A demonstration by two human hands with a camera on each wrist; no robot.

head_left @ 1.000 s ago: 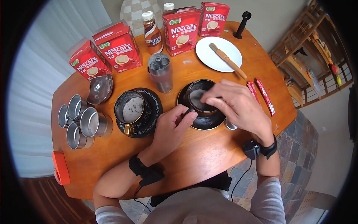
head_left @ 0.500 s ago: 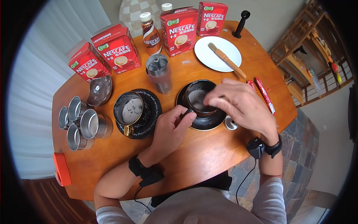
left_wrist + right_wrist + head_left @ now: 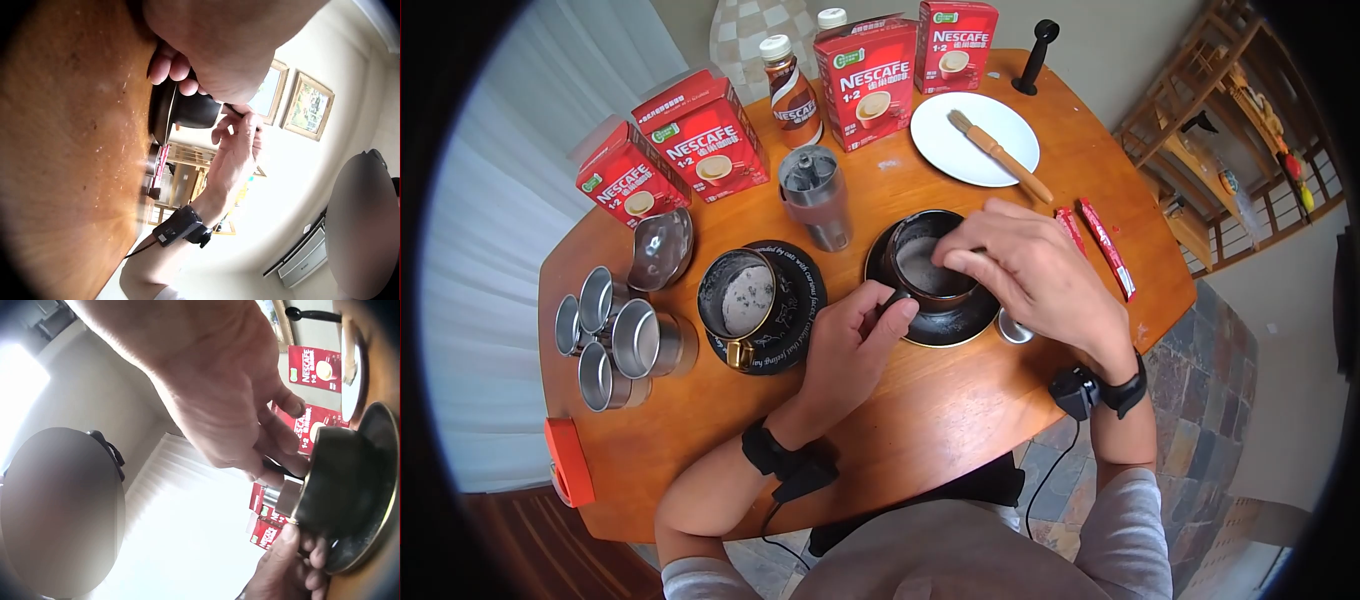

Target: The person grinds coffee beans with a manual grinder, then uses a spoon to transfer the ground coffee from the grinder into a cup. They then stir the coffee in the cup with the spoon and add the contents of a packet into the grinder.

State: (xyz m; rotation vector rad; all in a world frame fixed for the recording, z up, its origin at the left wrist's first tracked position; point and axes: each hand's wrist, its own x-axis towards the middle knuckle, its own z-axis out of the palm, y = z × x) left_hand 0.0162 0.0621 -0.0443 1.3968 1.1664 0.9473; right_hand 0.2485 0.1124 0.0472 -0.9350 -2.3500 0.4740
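Note:
My left hand (image 3: 845, 345) grips the handle of a black cup (image 3: 935, 290), which stands on a black gold-rimmed saucer (image 3: 940, 336). Over the cup's rim, my right hand (image 3: 1040, 275) pinches a thin dark-handled utensil (image 3: 282, 467); its lower end is hidden inside the cup. Greyish contents (image 3: 915, 262) show below my right fingers. To the left, a second black cup (image 3: 713, 278) with a gold handle holds a pale layer with dark flecks (image 3: 748, 300). It stands on a black saucer with white lettering (image 3: 805, 290).
Behind stand red Nescafe boxes (image 3: 868, 90), a bottle (image 3: 793, 95) and a metal tumbler (image 3: 815, 195). At left are several metal cups (image 3: 640, 340) and a glass bowl (image 3: 662, 250). A brush (image 3: 1000, 155) lies across a white plate (image 3: 945, 135); red sachets (image 3: 1106, 248) lie at right.
My right hand has shifted slightly right and back left above the cup, its fingers staying at the rim. The left hand keeps its grip on the handle. The head view has shifted a little.

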